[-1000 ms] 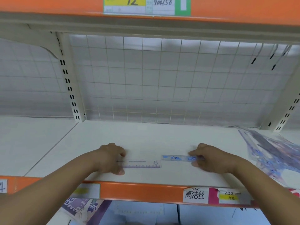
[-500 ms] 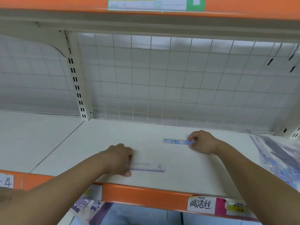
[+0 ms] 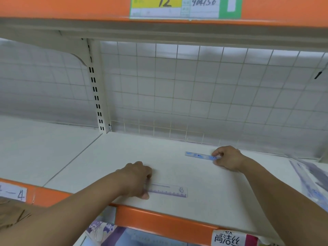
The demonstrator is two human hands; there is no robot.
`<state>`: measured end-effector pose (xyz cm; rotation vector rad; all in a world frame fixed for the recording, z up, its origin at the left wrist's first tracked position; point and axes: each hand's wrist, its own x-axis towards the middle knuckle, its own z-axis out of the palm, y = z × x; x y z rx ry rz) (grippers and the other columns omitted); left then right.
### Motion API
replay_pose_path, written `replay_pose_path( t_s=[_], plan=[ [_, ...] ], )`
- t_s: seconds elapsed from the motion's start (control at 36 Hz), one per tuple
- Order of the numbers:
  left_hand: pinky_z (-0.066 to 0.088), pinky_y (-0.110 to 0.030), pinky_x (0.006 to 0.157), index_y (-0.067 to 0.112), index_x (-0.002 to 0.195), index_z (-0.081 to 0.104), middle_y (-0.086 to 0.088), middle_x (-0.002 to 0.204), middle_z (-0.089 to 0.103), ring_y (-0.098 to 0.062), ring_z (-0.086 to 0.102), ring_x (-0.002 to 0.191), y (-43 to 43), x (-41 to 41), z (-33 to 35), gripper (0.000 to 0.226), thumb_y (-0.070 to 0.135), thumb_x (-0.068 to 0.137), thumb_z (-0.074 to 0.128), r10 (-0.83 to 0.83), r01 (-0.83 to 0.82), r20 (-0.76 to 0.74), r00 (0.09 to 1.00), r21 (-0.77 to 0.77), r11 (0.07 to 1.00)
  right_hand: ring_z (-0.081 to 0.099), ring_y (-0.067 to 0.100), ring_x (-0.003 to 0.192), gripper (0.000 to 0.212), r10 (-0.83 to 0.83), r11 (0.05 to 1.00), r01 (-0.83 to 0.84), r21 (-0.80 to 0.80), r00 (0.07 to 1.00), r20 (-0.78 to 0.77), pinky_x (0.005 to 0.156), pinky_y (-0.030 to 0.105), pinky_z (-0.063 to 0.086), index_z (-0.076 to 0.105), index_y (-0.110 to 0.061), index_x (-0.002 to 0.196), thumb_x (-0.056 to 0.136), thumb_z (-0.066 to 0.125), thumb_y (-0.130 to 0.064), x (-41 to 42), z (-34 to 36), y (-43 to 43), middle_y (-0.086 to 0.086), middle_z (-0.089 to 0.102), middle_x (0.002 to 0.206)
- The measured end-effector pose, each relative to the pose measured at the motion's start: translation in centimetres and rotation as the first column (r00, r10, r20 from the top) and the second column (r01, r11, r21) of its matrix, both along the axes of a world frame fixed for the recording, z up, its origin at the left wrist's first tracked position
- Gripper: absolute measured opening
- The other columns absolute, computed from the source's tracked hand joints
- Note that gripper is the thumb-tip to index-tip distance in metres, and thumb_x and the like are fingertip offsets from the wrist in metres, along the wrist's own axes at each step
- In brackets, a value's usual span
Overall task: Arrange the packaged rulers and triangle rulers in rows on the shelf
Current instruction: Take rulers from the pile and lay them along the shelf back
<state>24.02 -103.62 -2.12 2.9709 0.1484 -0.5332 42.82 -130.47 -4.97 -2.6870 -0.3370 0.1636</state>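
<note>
While my left hand [image 3: 136, 180] pinches the front ruler [image 3: 168, 190] and right hand [image 3: 227, 158] the back ruler [image 3: 198, 155], only two are on the shelf [image 3: 124, 153]. Pile [image 3: 308, 178] waits at right, so barely started.

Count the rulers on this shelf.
2. A purple ruler near the front edge, held by the left hand; a blue ruler farther back, pinched by the right hand. The blurred packets at far right may hide more.

Even, soft overhead light; faint shadows; wide-angle bowing and blur at edges.
</note>
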Motion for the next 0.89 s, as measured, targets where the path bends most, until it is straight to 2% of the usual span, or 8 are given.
replay_pose_path(
  t_s=[0.25,0.39,0.47,0.58,0.64,0.69,0.78,0.89],
  plan=[
    [0.045,-0.035,0.096,0.021,0.132,0.046,-0.004,0.129,0.041,-0.024,0.048,0.117,-0.1,0.1,0.0,0.058,0.034,0.082,0.071,-0.01,0.01,0.007,1.0,0.011,1.0,0.046,0.022,0.118,0.019,0.012,0.999,-0.01,0.042,0.999,-0.05,0.098,0.026,0.037,0.064,-0.031,0.097,0.081,0.071,-0.025,0.9,-0.2,-0.3,-0.006,0.054,0.104],
    [0.045,-0.032,0.094,0.021,0.132,0.046,-0.004,0.129,0.042,-0.023,0.049,0.116,-0.1,0.1,0.0,0.057,0.033,0.083,0.072,-0.02,0.02,0.017,1.0,0.011,1.0,0.044,0.023,0.119,0.025,0.014,1.0,-0.012,0.025,0.998,-0.054,0.101,0.029,0.037,0.065,-0.029,0.105,0.081,0.071,-0.027,0.7,-0.1,-0.4,-0.005,0.053,0.109],
    [0.044,-0.032,0.093,0.021,0.132,0.046,-0.004,0.129,0.042,-0.023,0.049,0.116,-0.1,0.1,-0.1,0.057,0.034,0.083,0.071,-0.024,0.023,0.024,0.999,0.011,1.0,0.038,0.023,0.123,0.033,0.055,0.998,-0.052,-0.031,0.994,0.098,0.103,0.033,0.033,0.062,-0.03,0.113,0.081,0.07,-0.03,-0.3,0.7,0.8,-0.002,0.05,0.115],
    [0.043,-0.032,0.094,0.023,0.132,0.044,-0.003,0.129,0.041,-0.023,0.045,0.117,0.2,0.2,-0.2,0.059,0.037,0.081,0.072,-0.028,0.028,0.026,0.999,0.008,1.0,0.054,0.02,0.106,0.022,0.295,0.921,-0.343,0.186,0.924,0.244,0.088,0.015,0.034,0.069,-0.015,0.102,0.081,0.073,-0.015,-4.8,2.7,5.0,0.002,0.055,0.105],
    [0.043,-0.032,0.097,0.026,0.133,0.042,-0.002,0.13,0.04,-0.023,0.043,0.119,0.6,0.2,-0.2,0.062,0.036,0.08,0.073,-0.021,0.021,0.012,1.0,-0.01,1.0,0.055,0.015,0.096,0.019,0.479,0.864,-0.497,0.077,0.86,0.175,0.082,0.013,0.037,0.069,-0.015,0.101,0.083,0.071,-0.021,-8.2,3.2,7.0,-0.001,0.055,0.101],
    [0.041,-0.033,0.099,0.029,0.136,0.038,-0.001,0.131,0.037,-0.023,0.039,0.121,1.1,0.2,-0.2,0.069,0.036,0.078,0.075,-0.003,0.003,-0.013,1.0,-0.016,1.0,0.052,0.015,0.1,0.028,0.608,0.794,-0.603,-0.081,0.791,0.071,0.09,0.023,0.04,0.065,-0.017,0.111,0.087,0.066,-0.031,-11.1,2.8,8.4,-0.002,0.053,0.104],
    [0.039,-0.034,0.102,0.032,0.142,0.03,-0.001,0.133,0.033,-0.025,0.037,0.123,1.8,0.1,-0.3,0.085,0.043,0.073,0.078,0.043,-0.042,-0.035,0.998,0.015,0.999,0.044,0.019,0.114,0.045,0.624,0.76,-0.605,-0.238,0.781,0.006,0.092,0.032,0.038,0.054,-0.021,0.126,0.088,0.061,-0.043,-13.6,1.9,9.5,0.002,0.049,0.12],
    [0.035,-0.038,0.109,0.027,0.151,0.015,-0.004,0.14,0.028,-0.029,0.036,0.129,2.6,0.3,-0.7,0.106,0.051,0.069,0.078,0.076,-0.073,-0.082,0.994,0.032,0.997,0.042,0.02,0.115,0.049,0.587,0.794,-0.577,-0.193,0.809,-0.003,0.09,0.032,0.038,0.05,-0.022,0.13,0.088,0.061,-0.044,-14.3,1.2,10.0,0.002,0.046,0.122]
  ],
)
